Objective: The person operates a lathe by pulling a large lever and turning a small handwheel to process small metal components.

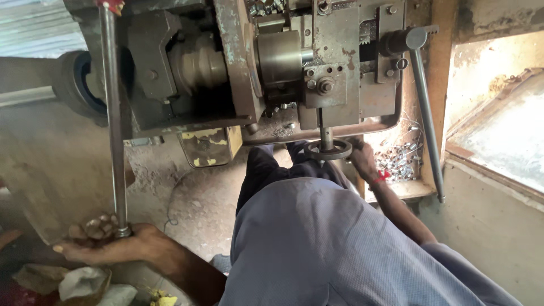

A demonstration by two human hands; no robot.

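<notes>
Two hands are engaged. Left hand (105, 241), at 8 o'clock, is clenched around the lower end of a long steel rod (113, 124), whose axis runs upright toward 12 o'clock. Right hand (362, 160), at 3 o'clock, grasps the rim of a small handwheel (328, 150) under the machine (334, 73). Metal parts (399, 158) lie just beyond.

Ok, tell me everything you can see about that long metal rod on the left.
The long metal rod is a slim, straight, grey steel bar, dull and a little grimy. It stands nearly upright in the picture, running from a red tip at the machine above down to the left hand. That hand grips its lower end, where a small collar shows, together with a few small brownish pieces. The rod passes in front of the machine's dark body. Its upper mounting is cut off by the frame.
</notes>
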